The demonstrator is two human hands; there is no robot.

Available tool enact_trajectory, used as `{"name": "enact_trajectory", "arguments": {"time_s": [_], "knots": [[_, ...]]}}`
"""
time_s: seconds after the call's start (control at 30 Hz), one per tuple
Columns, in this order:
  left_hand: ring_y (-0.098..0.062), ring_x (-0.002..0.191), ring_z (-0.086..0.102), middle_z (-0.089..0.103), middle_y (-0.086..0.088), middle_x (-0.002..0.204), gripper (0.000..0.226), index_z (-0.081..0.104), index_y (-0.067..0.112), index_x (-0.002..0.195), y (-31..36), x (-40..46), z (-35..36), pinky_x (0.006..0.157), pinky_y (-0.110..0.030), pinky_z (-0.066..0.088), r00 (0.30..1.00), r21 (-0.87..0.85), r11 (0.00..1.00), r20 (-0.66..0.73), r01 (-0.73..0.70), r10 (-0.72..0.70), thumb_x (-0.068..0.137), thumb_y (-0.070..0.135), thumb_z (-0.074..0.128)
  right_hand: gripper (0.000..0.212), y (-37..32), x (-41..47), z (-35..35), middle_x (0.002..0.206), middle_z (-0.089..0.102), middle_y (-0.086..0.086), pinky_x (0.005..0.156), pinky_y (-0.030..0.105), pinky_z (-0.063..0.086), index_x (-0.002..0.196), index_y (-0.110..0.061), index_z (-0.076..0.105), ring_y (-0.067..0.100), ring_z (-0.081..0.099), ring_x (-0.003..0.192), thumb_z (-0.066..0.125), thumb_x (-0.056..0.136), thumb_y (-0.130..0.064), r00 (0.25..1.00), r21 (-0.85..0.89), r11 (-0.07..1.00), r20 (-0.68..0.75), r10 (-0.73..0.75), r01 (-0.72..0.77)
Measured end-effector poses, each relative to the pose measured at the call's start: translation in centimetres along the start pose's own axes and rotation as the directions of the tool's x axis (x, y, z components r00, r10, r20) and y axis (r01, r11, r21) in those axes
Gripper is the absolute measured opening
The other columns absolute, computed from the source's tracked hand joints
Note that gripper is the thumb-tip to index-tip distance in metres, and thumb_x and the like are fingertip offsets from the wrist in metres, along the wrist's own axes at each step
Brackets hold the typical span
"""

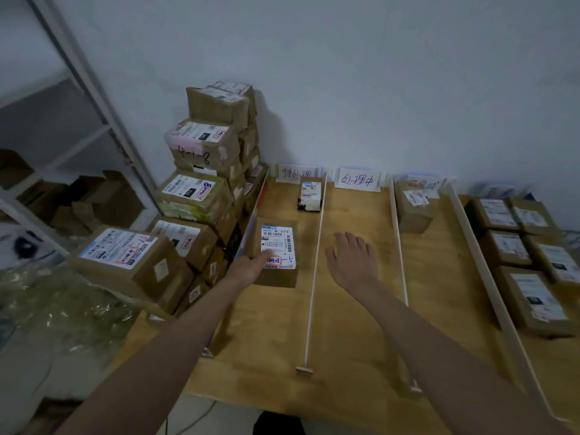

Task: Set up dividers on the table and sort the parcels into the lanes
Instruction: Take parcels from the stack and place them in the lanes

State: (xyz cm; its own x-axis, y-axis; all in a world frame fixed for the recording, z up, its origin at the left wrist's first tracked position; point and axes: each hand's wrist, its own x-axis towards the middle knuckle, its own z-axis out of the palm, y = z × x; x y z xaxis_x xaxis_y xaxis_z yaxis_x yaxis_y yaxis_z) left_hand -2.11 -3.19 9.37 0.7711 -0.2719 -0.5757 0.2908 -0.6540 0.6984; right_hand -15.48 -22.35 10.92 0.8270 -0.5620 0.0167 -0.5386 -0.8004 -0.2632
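A brown parcel [276,255] with a white label lies in the left lane of the wooden table [354,324]. My left hand [251,266] holds its near left corner, thumb on the label. My right hand [353,257] hovers with fingers spread over the middle lane, holding nothing. Thin wooden dividers [315,271] [399,243] [489,277] separate the lanes. A small parcel [310,194] sits at the back of the left lane, and a brown box [412,205] stands in the right lane. Paper lane signs [357,180] lean against the wall.
A tall stack of taped parcels [201,183] stands left of the table against the wall. Several labelled boxes [518,246] lie right of the last divider. A metal shelf [78,89] with cartons is at the far left. Plastic wrap [53,309] lies on the floor.
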Motion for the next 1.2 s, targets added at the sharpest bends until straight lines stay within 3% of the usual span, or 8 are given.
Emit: {"name": "enact_trajectory", "arguments": {"time_s": [0.2,0.33,0.53,0.7,0.9,1.03,1.2], "knots": [[-0.026,0.110,0.061,0.064,-0.007,0.125,0.078,0.057,0.012,0.135,3.7,6.4,1.2,0.100,-0.039,0.048,0.999,0.025,0.999,0.004,0.048,-0.048,0.085,0.071,0.054,0.051,2.3,5.9,0.8,0.153,0.039,0.006,0.118,0.046,0.023,0.148,-0.018,0.037,0.027,0.032,0.142,0.029,0.104,-0.042,0.997,0.002,0.999,0.057,0.051,-0.051],[-0.020,0.099,0.062,0.066,-0.005,0.123,0.065,0.059,0.015,0.131,6.0,11.6,1.4,0.090,-0.034,0.048,0.998,-0.018,0.998,-0.007,0.058,-0.058,0.087,0.064,0.056,0.053,3.1,10.8,1.6,0.153,0.041,0.005,0.118,0.045,0.023,0.149,-0.017,0.037,0.025,0.033,0.143,0.028,0.104,-0.044,0.995,-0.039,0.996,0.060,0.081,-0.079],[-0.018,0.102,0.060,0.067,-0.003,0.123,0.048,0.064,0.016,0.125,8.0,20.7,1.6,0.087,-0.030,0.045,0.999,-0.062,0.998,-0.013,0.032,-0.033,0.092,0.051,0.058,0.051,3.2,17.8,3.7,0.150,0.042,0.006,0.118,0.045,0.025,0.146,-0.016,0.039,0.024,0.034,0.142,0.030,0.104,-0.043,0.991,-0.055,0.993,0.082,0.109,-0.104],[-0.029,0.124,0.053,0.056,-0.009,0.138,0.070,0.050,0.011,0.141,8.8,27.4,2.3,0.107,-0.045,0.042,0.996,-0.008,0.997,-0.039,0.079,-0.079,0.091,0.060,0.052,0.048,3.5,22.6,5.7,0.148,0.045,0.004,0.117,0.043,0.025,0.144,-0.017,0.042,0.023,0.038,0.139,0.032,0.104,-0.042,0.987,-0.057,0.989,0.077,0.138,-0.134],[-0.029,0.126,0.051,0.055,-0.009,0.140,0.067,0.050,0.009,0.141,9.1,32.7,4.0,0.098,-0.035,0.040,0.993,-0.001,0.996,-0.069,0.092,-0.091,0.092,0.055,0.054,0.047,4.4,24.8,7.9,0.147,0.047,0.003,0.118,0.042,0.025,0.144,-0.019,0.042,0.022,0.039,0.138,0.034,0.104,-0.043,0.982,-0.076,0.984,0.083,0.169,-0.163],[-0.028,0.129,0.051,0.055,-0.008,0.142,0.061,0.050,0.011,0.142,9.7,34.3,4.2,0.106,-0.037,0.039,0.999,0.002,1.000,-0.047,0.025,-0.024,0.096,0.049,0.054,0.048,5.1,24.9,8.8,0.145,0.049,0.003,0.117,0.041,0.027,0.143,-0.018,0.044,0.022,0.040,0.137,0.035,0.103,-0.043,0.977,-0.078,0.980,0.097,0.188,-0.181],[-0.030,0.140,0.038,0.037,-0.012,0.155,0.065,0.029,0.008,0.152,9.8,33.5,4.1,0.114,-0.043,0.036,0.973,0.153,0.980,-0.169,-0.131,0.157,0.100,0.036,0.054,0.048,5.2,24.9,8.8,0.143,0.051,0.004,0.116,0.040,0.030,0.142,-0.017,0.045,0.022,0.043,0.135,0.036,0.103,-0.043,0.978,-0.068,0.980,0.086,0.191,-0.186]]}}
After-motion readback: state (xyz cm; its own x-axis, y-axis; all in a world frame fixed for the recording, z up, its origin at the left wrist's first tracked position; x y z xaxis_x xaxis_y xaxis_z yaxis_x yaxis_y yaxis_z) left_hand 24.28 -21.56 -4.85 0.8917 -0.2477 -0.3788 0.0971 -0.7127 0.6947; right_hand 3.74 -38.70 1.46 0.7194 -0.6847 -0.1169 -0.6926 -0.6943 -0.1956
